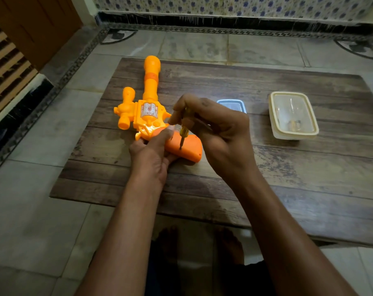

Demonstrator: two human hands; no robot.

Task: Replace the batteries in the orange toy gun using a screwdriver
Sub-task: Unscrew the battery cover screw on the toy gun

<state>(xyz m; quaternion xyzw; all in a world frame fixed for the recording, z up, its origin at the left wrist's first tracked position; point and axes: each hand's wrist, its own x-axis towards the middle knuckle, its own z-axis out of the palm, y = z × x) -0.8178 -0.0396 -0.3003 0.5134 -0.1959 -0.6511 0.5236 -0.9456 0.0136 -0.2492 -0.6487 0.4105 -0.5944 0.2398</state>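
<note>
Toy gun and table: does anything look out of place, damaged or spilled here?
Nothing stands out. The toy gun lies flat on the table, left hand steadying it, right hand driving the screwdriver.

dim, soft-edged, wide-angle warp

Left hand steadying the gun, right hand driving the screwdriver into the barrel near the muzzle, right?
Not quite. The head view shows the screwdriver tip set on the darker orange grip at the near end of the toy gun, not on the barrel, which points away across the table. The rest holds: the left hand steadies the gun and the right hand holds the screwdriver.
</note>
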